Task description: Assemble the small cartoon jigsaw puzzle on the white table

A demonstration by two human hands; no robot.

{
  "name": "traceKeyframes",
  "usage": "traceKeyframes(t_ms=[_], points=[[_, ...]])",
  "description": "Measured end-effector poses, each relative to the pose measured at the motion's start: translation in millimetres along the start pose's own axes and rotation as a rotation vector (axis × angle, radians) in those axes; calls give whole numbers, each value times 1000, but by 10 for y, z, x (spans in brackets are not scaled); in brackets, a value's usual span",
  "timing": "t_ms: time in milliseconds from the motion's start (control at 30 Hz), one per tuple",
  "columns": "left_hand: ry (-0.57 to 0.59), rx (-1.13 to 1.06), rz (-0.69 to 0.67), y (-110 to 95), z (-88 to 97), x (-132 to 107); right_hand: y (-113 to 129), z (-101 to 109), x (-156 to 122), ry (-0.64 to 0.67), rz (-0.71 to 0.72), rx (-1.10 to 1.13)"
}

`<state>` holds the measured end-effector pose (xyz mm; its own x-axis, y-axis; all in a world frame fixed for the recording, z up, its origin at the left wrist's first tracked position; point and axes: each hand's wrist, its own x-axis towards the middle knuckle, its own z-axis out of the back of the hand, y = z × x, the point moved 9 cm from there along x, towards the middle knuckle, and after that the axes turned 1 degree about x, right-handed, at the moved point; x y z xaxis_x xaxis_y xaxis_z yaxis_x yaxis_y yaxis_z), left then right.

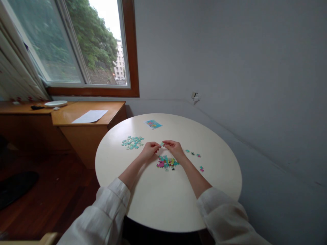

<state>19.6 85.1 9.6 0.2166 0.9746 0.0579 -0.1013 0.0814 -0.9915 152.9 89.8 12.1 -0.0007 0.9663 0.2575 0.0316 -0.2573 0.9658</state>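
My left hand and my right hand meet above the middle of a round white table. Their fingertips pinch one small teal puzzle piece between them. Just below my hands lies a partly joined colourful puzzle. A pile of loose teal pieces sits to the left of my left hand. A few scattered pieces lie right of my right hand, with one more piece nearer the edge. Both arms wear white sleeves.
A small picture card rests at the table's far side. A wooden desk stands to the left with a sheet of paper and a white plate. Above it is a window; grey walls close the right.
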Motion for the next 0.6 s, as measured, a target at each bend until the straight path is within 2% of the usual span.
traceKeyframes(t_ms=[267, 600], points=[[6, 36, -12, -60, 0, -46, 61, -1, -17, -7, 38, -74], [17, 64, -23, -28, -28, -18, 53, 7, -4, -17, 70, -143]])
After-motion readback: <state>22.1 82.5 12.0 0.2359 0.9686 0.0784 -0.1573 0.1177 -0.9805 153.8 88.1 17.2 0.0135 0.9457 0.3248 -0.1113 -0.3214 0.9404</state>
